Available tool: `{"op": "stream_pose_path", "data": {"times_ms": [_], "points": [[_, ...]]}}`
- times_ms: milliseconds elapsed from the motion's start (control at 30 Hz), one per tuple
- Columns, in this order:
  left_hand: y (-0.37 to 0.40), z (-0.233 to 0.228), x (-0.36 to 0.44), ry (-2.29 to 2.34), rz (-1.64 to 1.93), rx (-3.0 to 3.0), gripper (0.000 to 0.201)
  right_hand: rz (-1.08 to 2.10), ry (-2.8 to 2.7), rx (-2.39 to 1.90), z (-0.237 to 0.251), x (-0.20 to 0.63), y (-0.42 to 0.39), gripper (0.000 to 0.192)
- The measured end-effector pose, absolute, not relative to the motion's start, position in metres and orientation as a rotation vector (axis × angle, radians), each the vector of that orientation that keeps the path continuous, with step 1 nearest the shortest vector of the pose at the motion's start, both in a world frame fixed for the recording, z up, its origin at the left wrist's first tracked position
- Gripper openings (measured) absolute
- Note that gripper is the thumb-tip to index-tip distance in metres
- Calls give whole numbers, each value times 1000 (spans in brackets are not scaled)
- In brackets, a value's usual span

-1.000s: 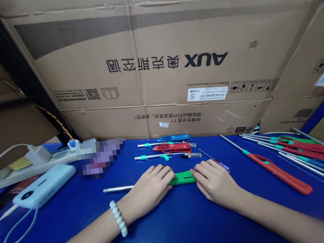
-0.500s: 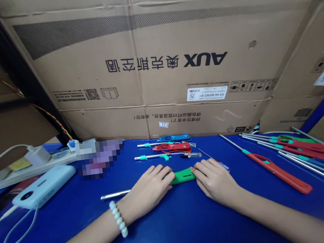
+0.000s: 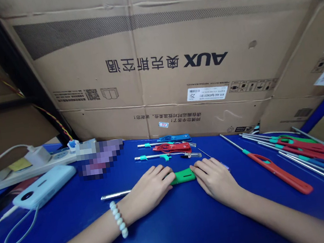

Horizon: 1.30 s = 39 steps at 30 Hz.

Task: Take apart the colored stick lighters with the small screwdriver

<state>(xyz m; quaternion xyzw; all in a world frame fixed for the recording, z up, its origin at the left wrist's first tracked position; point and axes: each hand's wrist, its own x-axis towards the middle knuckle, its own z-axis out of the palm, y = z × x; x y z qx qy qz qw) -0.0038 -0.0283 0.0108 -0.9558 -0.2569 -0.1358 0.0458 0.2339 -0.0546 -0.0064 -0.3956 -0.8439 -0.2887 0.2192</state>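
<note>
A long-nosed lighter with a green handle (image 3: 183, 176) and a metal tube lies crosswise on the blue table. My left hand (image 3: 154, 184) is closed over the middle of it, hiding the trigger part, and the tube sticks out to the left. At the handle's right end, the fingers of my right hand (image 3: 212, 174) are closed on it. Just beyond my hands are a disassembled red lighter (image 3: 174, 148) and a disassembled blue lighter (image 3: 174, 139), with tubes and small parts beside them. A thin screwdriver (image 3: 205, 153) lies partly behind my right hand.
Whole lighters (image 3: 311, 149) are heaped at the right, with a single red lighter (image 3: 279, 172) nearer. At the left are a light-blue power bank (image 3: 45, 186) and a white power strip (image 3: 62, 160). A large cardboard box (image 3: 156, 78) stands along the back of the table.
</note>
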Motion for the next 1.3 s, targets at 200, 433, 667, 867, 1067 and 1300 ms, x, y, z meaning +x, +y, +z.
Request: {"op": "stream_pose_path", "data": {"times_ms": [200, 433, 667, 867, 1067, 1300], "points": [[-28, 12, -3, -804, -352, -2916, 9, -842, -2387, -1006, -6, 234, -54, 21], [-29, 13, -3, -813, -331, -2910, 8, -958, -2496, -1016, -1, 230, -60, 25], [-29, 14, -4, -831, -336, -2925, 9, -817, -2516, -1473, 29, 245, -58, 28], [-29, 14, -5, -813, -382, -2964, 10, -455, -2562, -2158, 46, 266, -51, 17], [-29, 18, -6, -772, -374, -3008, 15, -432, -2435, -2266, 56, 277, -43, 19], [-32, 24, -5, -675, -296, -3015, 43, 300, -1868, -1314, 70, 268, -47, 17]]}}
